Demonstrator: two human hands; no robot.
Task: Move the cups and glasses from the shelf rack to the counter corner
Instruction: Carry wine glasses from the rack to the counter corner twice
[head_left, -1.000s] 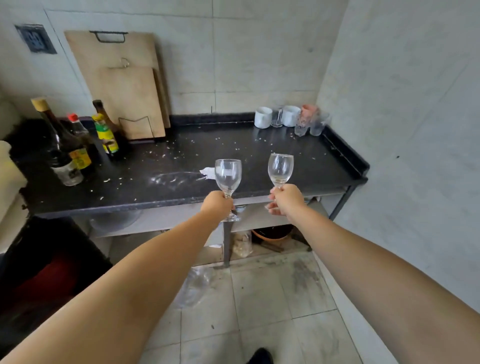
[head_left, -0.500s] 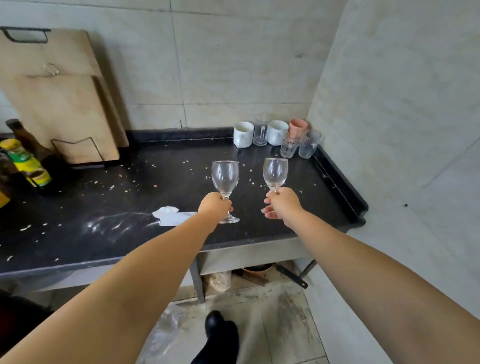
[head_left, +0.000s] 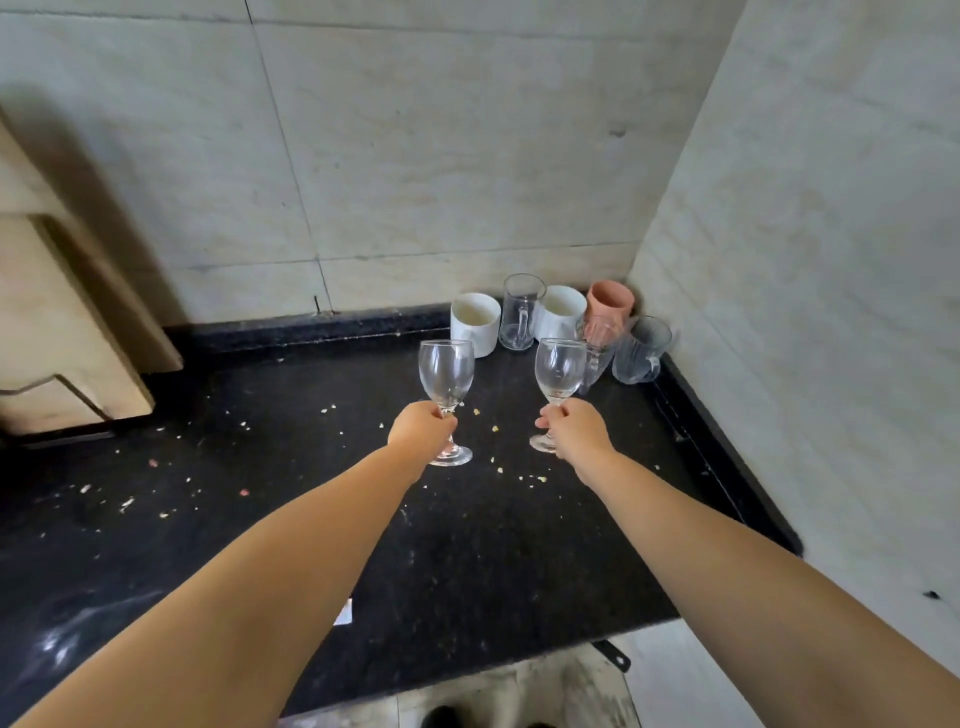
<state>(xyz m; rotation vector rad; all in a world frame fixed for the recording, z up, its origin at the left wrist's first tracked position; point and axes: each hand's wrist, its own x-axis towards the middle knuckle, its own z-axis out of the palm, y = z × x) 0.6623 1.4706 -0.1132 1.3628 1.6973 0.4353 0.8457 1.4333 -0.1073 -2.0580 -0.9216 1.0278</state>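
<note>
Readable text: none anywhere in view.
Wine glasses (head_left: 447, 371): clear, with no print or mark.
White cups (head_left: 475, 323): plain, no logo.
Pink cup (head_left: 610, 302): plain, no lettering.
Table (head_left: 467, 545): black speckled top, no label or number.
Wall tiles (head_left: 415, 130): no sign or writing.

Crumb-strewn black counter (head_left: 467, 561) bears corner cups (head_left: 558, 325).

Clear glossy glass wine glasses (head_left: 447, 371); black speckled stone counter (head_left: 519, 545)
</note>
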